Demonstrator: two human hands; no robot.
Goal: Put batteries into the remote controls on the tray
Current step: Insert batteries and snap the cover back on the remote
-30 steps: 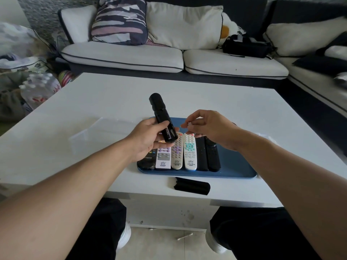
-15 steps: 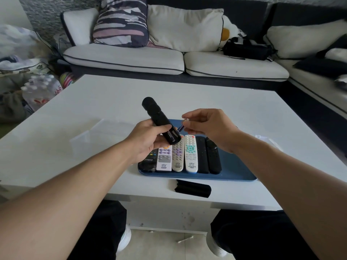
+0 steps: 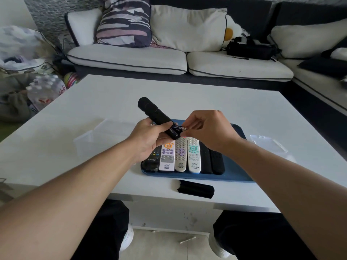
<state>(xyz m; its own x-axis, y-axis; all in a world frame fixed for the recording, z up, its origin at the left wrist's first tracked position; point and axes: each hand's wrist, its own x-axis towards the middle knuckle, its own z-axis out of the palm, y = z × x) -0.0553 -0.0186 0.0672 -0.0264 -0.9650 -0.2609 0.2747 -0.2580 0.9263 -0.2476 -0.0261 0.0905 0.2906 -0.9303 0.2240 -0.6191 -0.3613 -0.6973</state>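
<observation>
Left hand: the left hand point(image 3: 150, 139) was wrapped round the lower part of a black remote control point(image 3: 158, 117), fingers curled under it and thumb on its side, holding it tilted above the tray with its round head pointing up and away.
Right hand: the right hand point(image 3: 208, 130) pinched a small battery point(image 3: 178, 127) between thumb and fingertips, the battery's far end touching the open near end of the held remote.
Held remote: looked rigid and light, a smooth plastic shell that could turn in the palm; a grip round the middle, as here, seemed the steadiest.
Battery: small, hard, round and smooth, probably prone to roll or slip; best held by its sides close to the free end so the leading end can seat. Which pole led could not be told.
Tray: a blue tray point(image 3: 236, 171) lay on the white table point(image 3: 187, 94), carrying a row of six remotes point(image 3: 181, 154), black and pale, side by side and touching.
Battery cover: a black cover point(image 3: 196, 188) lay on the table just in front of the tray, apart from it.
Right of tray: clear plastic packaging point(image 3: 268, 142) lay near the tray's right end.
</observation>
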